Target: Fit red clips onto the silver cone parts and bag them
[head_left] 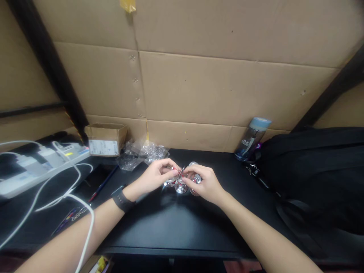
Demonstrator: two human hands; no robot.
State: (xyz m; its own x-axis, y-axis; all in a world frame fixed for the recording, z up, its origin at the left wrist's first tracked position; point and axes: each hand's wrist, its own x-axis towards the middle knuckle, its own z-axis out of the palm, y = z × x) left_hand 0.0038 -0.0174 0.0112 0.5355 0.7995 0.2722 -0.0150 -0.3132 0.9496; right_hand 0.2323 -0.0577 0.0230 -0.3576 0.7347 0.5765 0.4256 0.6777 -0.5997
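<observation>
A cluster of shiny round metal pieces (181, 187) with red parts between them is held just above the black table; its exact kind is hard to make out. From the left, my left hand (153, 175) pinches it between thumb and fingers, and a dark watch sits on that wrist. My right hand (207, 183) grips the same cluster from the right, thumb and fingertips close to those of the left. A thin dark ring-like edge (181, 172) shows between the fingertips. The fingers cover part of the metal pieces.
Behind my hands lie crumpled clear plastic (142, 153) and an open cardboard box (106, 139). A power strip (42, 168) with white cables (76, 178) runs along the left. At right stand a blue-capped bottle (253, 138) and a black bag (315, 178). Cardboard (199, 87) walls the back.
</observation>
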